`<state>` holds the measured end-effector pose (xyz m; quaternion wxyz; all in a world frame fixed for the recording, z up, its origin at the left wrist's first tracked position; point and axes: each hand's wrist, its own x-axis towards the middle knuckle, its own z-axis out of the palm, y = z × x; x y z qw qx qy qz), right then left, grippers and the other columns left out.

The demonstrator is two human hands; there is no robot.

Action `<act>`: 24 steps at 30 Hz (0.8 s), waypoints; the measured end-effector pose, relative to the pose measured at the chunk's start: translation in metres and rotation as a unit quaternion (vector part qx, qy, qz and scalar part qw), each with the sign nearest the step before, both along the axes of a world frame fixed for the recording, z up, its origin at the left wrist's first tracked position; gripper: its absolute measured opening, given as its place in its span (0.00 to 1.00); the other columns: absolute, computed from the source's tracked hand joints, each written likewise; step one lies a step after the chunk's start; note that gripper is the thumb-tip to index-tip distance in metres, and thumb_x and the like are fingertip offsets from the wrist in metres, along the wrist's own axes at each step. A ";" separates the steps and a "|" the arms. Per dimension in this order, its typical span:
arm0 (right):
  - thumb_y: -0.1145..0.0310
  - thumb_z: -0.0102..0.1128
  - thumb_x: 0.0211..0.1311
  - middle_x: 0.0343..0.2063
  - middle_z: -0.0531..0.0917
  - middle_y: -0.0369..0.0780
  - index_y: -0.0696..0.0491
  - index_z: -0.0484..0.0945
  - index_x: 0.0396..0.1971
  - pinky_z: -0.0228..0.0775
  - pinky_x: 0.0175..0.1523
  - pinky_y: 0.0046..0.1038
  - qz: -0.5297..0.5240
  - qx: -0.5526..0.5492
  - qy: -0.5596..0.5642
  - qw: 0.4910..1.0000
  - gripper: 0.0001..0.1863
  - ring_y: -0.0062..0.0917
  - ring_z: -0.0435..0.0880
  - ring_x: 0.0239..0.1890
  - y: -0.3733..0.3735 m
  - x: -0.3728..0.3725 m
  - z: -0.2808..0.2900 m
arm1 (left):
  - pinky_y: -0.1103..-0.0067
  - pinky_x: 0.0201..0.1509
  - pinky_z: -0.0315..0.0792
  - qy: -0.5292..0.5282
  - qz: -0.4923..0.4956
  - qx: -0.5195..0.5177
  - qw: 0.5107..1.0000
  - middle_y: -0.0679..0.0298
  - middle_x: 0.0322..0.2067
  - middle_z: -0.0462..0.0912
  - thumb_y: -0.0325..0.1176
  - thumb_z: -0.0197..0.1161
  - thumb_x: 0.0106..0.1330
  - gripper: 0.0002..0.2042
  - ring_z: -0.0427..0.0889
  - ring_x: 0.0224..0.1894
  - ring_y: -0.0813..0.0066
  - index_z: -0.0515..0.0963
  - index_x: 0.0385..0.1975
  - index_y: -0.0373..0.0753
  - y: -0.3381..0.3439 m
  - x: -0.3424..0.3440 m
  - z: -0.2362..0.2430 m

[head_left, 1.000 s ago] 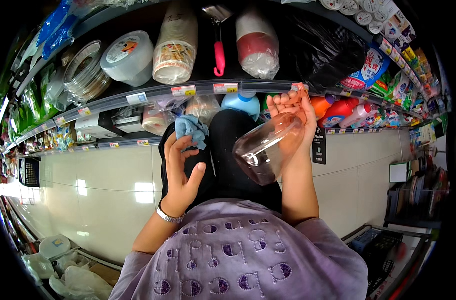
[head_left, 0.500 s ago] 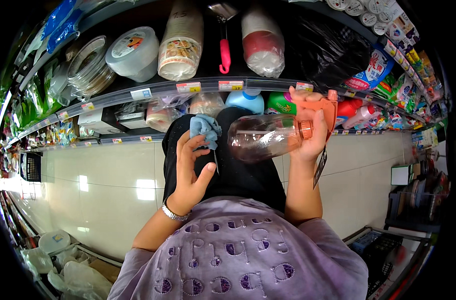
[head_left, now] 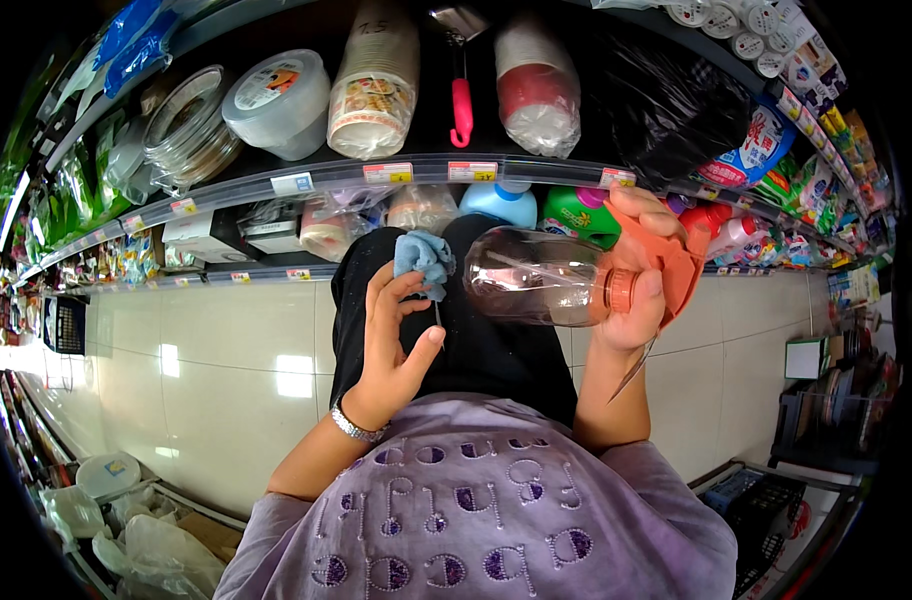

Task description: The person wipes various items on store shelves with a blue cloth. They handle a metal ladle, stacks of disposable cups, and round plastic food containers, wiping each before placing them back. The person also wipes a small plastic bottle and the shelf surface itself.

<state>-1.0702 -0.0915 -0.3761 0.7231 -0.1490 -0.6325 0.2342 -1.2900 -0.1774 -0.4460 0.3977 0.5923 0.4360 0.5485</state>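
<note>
In my right hand is a clear, pink-tinted spray bottle, lying on its side with its base toward my left. My fingers wrap round its orange trigger head and collar, and a thin tag dangles beneath. A crumpled blue cloth is pinched at the fingertips of my left hand, whose thumb stands apart from it. The cloth is over my dark-trousered knees, a short gap from the bottle's base.
Before me runs a shop shelf with stacked paper cups, lidded plastic bowls and a pink-handled tool. Detergent bottles stand on the lower shelf. Behind lie a crate at right and plastic bags at left.
The spray bottle has turned slightly in my right hand, and its tag now shows edge-on. Both hands have shifted a little to the right with their things.
</note>
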 end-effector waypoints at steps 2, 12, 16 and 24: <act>0.53 0.51 0.58 0.43 0.77 0.51 0.58 0.66 0.43 0.61 0.59 0.43 -0.014 0.015 -0.028 0.999 0.24 0.39 0.73 0.49 -0.002 0.001 0.001 | 0.72 0.55 0.67 0.001 0.002 -0.002 1.000 0.53 0.58 0.58 0.31 0.60 0.58 0.25 0.68 0.55 0.64 0.63 0.55 0.33 0.000 0.000 0.000; 0.49 0.55 0.57 0.42 0.79 0.47 0.56 0.69 0.41 0.63 0.57 0.42 -0.052 0.034 -0.078 0.995 0.25 0.37 0.73 0.48 -0.011 -0.001 0.012 | 0.72 0.55 0.68 0.012 0.002 0.002 1.000 0.53 0.58 0.58 0.31 0.60 0.58 0.24 0.69 0.54 0.64 0.63 0.55 0.32 0.001 0.000 -0.002; 0.50 0.56 0.57 0.43 0.78 0.48 0.57 0.68 0.42 0.63 0.57 0.40 -0.064 0.008 -0.097 0.993 0.25 0.37 0.74 0.48 -0.013 -0.002 0.018 | 0.72 0.55 0.68 0.009 0.004 -0.002 1.000 0.53 0.58 0.58 0.31 0.59 0.58 0.24 0.69 0.54 0.64 0.63 0.55 0.31 0.000 0.000 -0.002; 0.56 0.50 0.59 0.46 0.75 0.53 0.61 0.66 0.46 0.61 0.58 0.41 -0.050 -0.036 0.003 0.998 0.24 0.38 0.73 0.50 -0.012 -0.001 0.013 | 0.72 0.55 0.67 -0.003 0.002 -0.006 1.000 0.53 0.58 0.58 0.31 0.59 0.59 0.24 0.69 0.54 0.65 0.63 0.55 0.31 0.000 0.001 -0.002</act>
